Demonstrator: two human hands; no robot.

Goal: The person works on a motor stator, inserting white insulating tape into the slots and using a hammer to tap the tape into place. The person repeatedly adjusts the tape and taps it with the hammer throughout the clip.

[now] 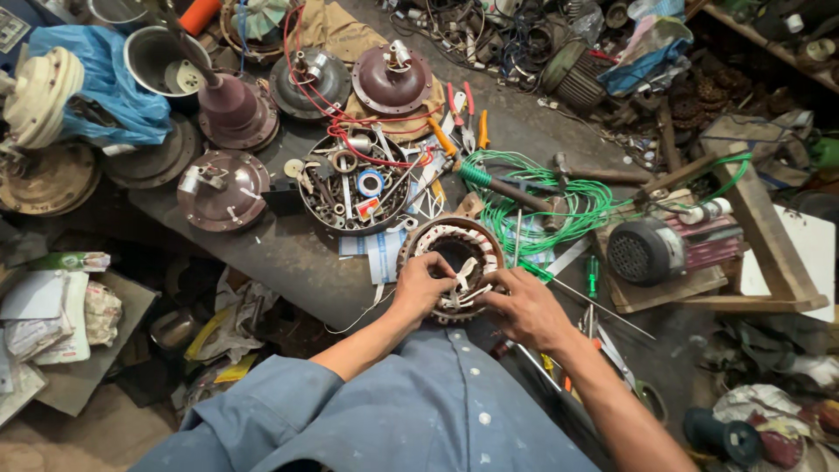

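Below, both hands — left hand (421, 284), right hand (524, 308) — pinching stator (453, 253) wires

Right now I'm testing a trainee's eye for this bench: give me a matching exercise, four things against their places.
Things:
1 stator ring
2 green wire coil
3 tray of small parts
4 grey motor

Places:
A on a wooden block, far right
B under both hands
C behind the ring, left of the pliers
D right of the ring, under a hammer

Pairs: 1-B, 2-D, 3-C, 4-A
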